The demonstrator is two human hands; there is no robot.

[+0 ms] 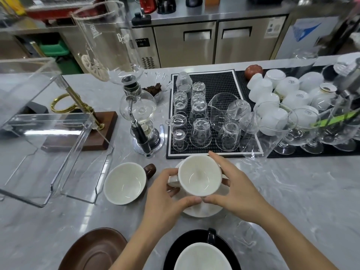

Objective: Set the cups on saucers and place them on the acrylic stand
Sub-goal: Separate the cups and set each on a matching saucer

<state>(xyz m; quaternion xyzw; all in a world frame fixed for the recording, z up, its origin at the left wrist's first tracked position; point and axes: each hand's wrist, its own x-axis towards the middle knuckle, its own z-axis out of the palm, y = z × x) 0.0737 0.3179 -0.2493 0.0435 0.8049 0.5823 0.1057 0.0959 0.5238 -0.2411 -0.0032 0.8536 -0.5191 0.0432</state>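
Note:
Both my hands hold a white cup (199, 176) over a white saucer (206, 208) at the counter's middle. My left hand (165, 193) grips its handle side, and my right hand (231, 188) wraps the right rim. To the left stands a cup with a brown handle (124, 183), bare on the counter. A brown saucer (93, 250) lies empty at the front left. At the front edge a black-handled cup (202, 258) sits on a black saucer (229, 248). The clear acrylic stand (58, 152) is at the left.
A glass siphon coffee maker (136, 110) stands behind the cups. A black rubber mat (216, 82) holds several upturned glasses. To the right are stemmed glasses (303, 131) and several upturned white cups (288, 86). A wooden-based brass stand (81, 131) sits behind the acrylic stand.

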